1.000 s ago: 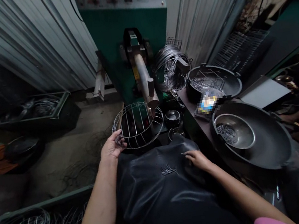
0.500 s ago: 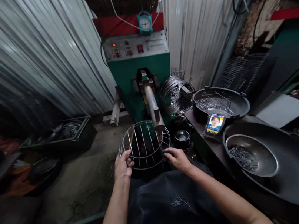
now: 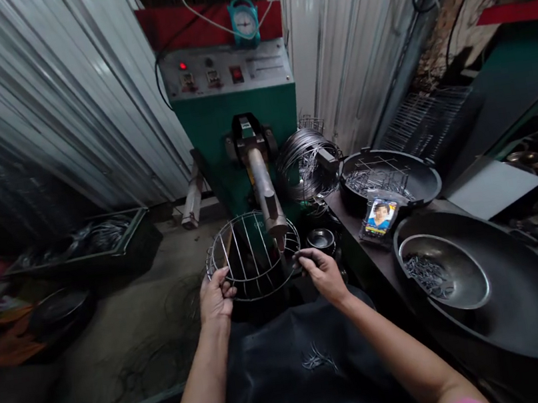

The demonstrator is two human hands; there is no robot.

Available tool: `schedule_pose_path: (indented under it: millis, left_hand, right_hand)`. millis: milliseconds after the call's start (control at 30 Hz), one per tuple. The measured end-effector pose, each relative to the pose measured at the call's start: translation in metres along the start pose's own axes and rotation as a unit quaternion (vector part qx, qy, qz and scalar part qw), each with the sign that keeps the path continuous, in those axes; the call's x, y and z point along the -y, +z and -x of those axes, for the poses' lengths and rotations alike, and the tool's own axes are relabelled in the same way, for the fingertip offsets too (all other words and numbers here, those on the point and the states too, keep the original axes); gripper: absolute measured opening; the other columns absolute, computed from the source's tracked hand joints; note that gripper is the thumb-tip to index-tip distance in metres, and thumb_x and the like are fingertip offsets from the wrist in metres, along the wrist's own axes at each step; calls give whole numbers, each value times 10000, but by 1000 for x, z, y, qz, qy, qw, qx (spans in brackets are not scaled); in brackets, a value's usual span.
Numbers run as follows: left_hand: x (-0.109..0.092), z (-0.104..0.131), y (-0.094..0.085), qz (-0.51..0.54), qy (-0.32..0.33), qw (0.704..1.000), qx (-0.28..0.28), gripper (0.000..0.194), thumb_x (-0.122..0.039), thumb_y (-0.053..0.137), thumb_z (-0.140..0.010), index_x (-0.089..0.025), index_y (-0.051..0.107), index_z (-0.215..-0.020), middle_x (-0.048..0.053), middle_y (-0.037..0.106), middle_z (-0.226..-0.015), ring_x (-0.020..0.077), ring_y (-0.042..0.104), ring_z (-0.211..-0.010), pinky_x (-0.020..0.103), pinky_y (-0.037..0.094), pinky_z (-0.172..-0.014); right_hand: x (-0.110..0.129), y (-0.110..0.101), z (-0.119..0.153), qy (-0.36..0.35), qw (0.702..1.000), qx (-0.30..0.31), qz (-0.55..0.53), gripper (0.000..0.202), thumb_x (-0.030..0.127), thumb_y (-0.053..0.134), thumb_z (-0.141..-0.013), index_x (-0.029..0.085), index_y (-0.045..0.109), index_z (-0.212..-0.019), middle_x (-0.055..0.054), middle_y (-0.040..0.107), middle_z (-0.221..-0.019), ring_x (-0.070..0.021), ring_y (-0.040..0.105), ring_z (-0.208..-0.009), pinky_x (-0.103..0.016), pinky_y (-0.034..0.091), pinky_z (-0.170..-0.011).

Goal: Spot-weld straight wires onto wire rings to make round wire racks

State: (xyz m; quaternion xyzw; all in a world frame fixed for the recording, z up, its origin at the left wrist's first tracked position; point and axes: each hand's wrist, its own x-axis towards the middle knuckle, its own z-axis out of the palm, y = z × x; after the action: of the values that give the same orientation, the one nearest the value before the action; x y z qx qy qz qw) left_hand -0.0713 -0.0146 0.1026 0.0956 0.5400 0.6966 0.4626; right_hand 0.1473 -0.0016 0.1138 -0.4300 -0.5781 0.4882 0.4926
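Gripping the wire rack (image 3: 255, 254), left hand (image 3: 216, 295) curls at its rim; right hand (image 3: 324, 274) bunches close by, hold unclear.

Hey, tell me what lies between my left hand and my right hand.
In the head view, the near part of the round wire rack lies between your left hand and right hand; the left grips its rim.

- The person's left hand (image 3: 217, 297) grips the left rim of a round, silver wire basket (image 3: 239, 250).
- The right hand (image 3: 322, 275) appears to pinch a thin, dark wire (image 3: 295, 257) near its right rim.
- A cylindrical grey metal arm (image 3: 262, 182) on a boxy green machine (image 3: 206, 116) overhangs the basket.
- Short grey wires (image 3: 317, 359) lie on a shiny black apron (image 3: 272, 356).
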Motion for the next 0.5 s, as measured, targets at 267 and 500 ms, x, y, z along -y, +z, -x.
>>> schedule_pose_path:
  millis: [267,500]
  left_hand:
    - [1,3,2,-17,12,1000,6,399,-201,704,-452,-194,346,-627,-125,304,-462,13,233,-353,163,176,-336]
    - [1,1,-2,1,10,1000,22,410,-199,719,-440,-189,344,-606,-123,308,-455,11,220,-355,160,172,-336]
  right_hand:
    - [-23,3,-4,-2,988,89,125,167,245,513,-785,173,649,-850,9,647,-634,-124,600,-557,-234,471,-589]
    - [-19,3,-5,10,991,86,104,172,249,506,-783,179,644,-858,20,631,-613,-119,597,-519,-231,469,-577]
